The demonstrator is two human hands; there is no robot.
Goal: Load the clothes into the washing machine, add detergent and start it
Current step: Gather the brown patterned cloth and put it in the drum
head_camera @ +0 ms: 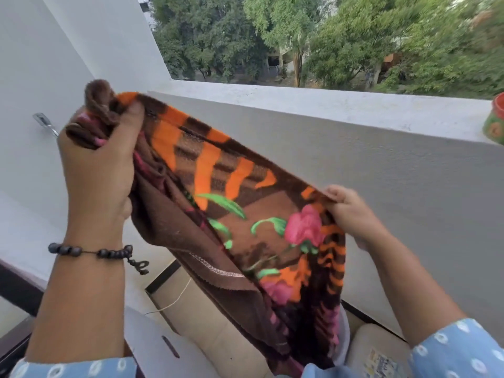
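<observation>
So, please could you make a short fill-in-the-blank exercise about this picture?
1. Both hands hold up a brown ____ with orange stripes.
2. The left hand wears a beaded ____ on its wrist.
3. The flowers printed on the fabric are ____.
4. A painted pot stands on the ____ at the right.

Missing words: blanket; bracelet; pink; ledge

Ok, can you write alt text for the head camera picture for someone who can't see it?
Two hands hold up a brown blanket with orange stripes and pink flowers, left hand high, right hand lower, before a white balcony wall and green trees.
</observation>
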